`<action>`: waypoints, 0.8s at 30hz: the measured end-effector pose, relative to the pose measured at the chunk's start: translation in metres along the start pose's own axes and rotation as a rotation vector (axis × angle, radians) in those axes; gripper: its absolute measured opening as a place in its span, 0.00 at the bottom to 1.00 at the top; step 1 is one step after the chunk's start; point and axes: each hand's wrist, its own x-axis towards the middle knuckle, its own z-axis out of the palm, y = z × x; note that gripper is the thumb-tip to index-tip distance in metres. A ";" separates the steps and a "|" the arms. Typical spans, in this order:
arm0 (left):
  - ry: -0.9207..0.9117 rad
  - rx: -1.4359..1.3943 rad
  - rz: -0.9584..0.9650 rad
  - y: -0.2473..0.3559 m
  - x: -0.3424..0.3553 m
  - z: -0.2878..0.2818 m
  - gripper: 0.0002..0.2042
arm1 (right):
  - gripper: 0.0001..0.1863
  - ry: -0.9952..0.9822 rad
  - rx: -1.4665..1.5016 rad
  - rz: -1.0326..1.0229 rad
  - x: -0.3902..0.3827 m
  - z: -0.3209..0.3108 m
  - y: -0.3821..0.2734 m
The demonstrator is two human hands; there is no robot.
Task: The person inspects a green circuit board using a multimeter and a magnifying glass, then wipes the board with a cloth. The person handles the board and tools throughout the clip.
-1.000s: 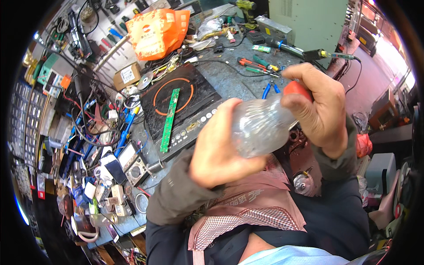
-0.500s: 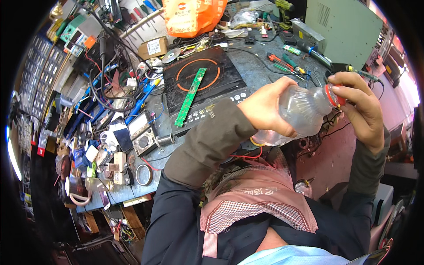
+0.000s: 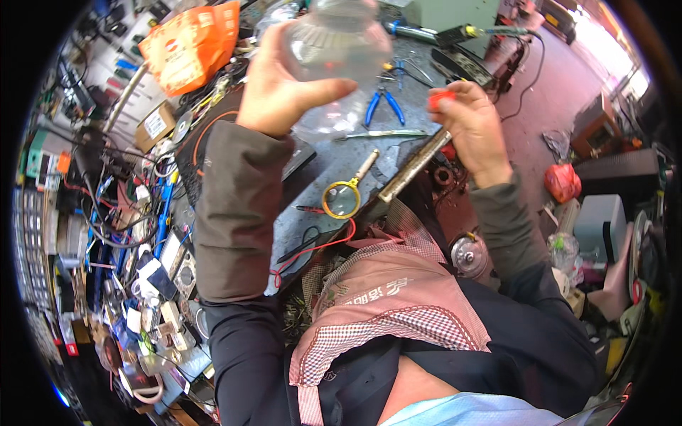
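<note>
A large clear plastic bottle (image 3: 334,53), partly cut off by the upper edge of the view, is gripped by my left hand (image 3: 273,96), its thumb laid across the side. Off to the right, my right hand (image 3: 474,131) pinches a red bottle cap (image 3: 440,99) between thumb and fingers, apart from the bottle. Beneath the hands, on the blue workbench (image 3: 302,195), lie a yellow-rimmed magnifying glass (image 3: 342,200), blue-handled pliers (image 3: 384,108) and a slim metal tool (image 3: 383,133).
An orange bag (image 3: 190,48) and a small cardboard box (image 3: 155,125) stand at the far left. A dark cooktop (image 3: 193,138) is half hidden behind my left arm. Red wire (image 3: 312,250) trails along the bench edge. Clutter crowds the left side; a soldering iron (image 3: 490,32) rests far right.
The red cap has come off the bottle and is now in my right hand. My left hand has carried the bottle up and left. The view has turned to the right.
</note>
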 end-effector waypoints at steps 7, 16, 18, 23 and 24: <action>-0.144 0.780 0.035 -0.058 0.005 -0.014 0.50 | 0.32 0.027 -0.129 0.001 -0.013 0.009 0.038; -0.244 1.060 0.324 -0.081 0.005 -0.001 0.47 | 0.34 0.046 -0.384 -0.154 -0.003 0.027 0.022; -0.250 1.077 0.309 -0.082 0.004 -0.003 0.47 | 0.34 0.040 -0.396 -0.153 -0.002 0.027 0.023; -0.257 1.144 0.318 -0.082 0.003 -0.002 0.48 | 0.31 0.036 -0.417 -0.135 -0.002 0.023 0.027; -0.255 1.155 0.330 -0.084 0.003 -0.003 0.48 | 0.31 0.035 -0.418 -0.126 -0.002 0.023 0.027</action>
